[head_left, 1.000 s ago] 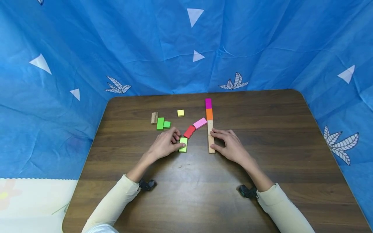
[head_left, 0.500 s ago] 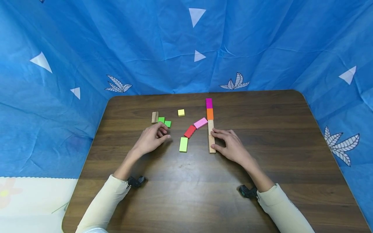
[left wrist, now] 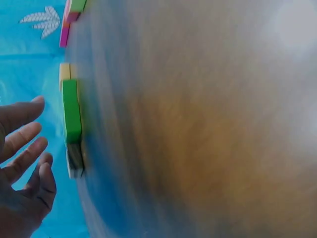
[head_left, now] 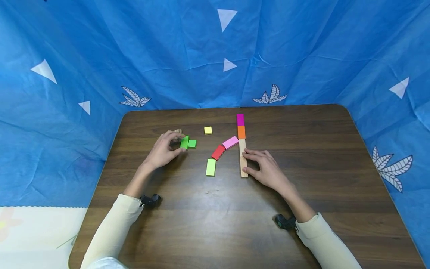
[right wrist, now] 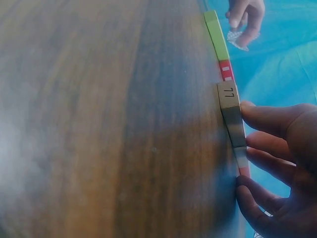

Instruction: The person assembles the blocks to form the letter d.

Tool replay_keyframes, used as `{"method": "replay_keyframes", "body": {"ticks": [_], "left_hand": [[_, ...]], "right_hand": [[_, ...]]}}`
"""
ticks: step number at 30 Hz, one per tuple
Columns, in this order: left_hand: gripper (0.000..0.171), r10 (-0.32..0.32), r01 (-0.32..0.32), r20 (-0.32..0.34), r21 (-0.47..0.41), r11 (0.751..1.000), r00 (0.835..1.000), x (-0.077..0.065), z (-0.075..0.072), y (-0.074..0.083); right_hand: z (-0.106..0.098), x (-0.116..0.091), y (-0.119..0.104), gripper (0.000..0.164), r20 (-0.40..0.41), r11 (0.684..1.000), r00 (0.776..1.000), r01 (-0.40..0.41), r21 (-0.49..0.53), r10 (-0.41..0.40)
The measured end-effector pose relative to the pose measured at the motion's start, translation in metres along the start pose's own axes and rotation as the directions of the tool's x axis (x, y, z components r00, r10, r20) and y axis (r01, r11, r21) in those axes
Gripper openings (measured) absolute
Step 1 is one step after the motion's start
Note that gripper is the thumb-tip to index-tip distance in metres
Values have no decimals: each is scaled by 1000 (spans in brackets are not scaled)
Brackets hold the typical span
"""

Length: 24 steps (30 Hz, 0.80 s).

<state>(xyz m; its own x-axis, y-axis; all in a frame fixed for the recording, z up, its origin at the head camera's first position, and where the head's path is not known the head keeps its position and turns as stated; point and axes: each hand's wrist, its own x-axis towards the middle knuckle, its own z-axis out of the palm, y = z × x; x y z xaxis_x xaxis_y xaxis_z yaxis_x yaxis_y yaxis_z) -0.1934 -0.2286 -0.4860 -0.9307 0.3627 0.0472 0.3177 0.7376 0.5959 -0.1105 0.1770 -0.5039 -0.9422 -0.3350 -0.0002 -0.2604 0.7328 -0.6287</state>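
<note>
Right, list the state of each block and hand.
Big green block: ungripped
Small green block: beside the big one
Brown block: beside big green block
Yellow block: set apart
Lime block: untouched
Red block: angled
Pink block: angled
Magenta block: lined up
Orange block: lined up
Pale blocks: end to end
Left hand: fingers parted, gripping nothing
Right hand: fingers against pale blocks

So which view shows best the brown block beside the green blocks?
The left wrist view, where no hand covers the brown block. In the head view the left hand hides much of it; the right wrist view lacks it.
</note>
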Motion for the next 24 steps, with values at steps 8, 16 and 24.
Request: {"method": "replay_keyframes", "body": {"ticks": [8, 16, 24], "left_hand": [[76, -15, 5, 143, 67, 998, 990, 22, -13, -17], [79, -80, 78, 214, 20, 997, 974, 32, -19, -34], [66, -95, 89, 164, 46, 995, 982, 38, -15, -40]], "right_hand": [[0, -1, 0, 60, -3, 1000, 1000, 4, 2, -4], [0, 0, -1, 60, 3, 1000, 1000, -8, 0, 8], [0, 0, 0, 60, 4, 1000, 1000, -9, -1, 9]]}}
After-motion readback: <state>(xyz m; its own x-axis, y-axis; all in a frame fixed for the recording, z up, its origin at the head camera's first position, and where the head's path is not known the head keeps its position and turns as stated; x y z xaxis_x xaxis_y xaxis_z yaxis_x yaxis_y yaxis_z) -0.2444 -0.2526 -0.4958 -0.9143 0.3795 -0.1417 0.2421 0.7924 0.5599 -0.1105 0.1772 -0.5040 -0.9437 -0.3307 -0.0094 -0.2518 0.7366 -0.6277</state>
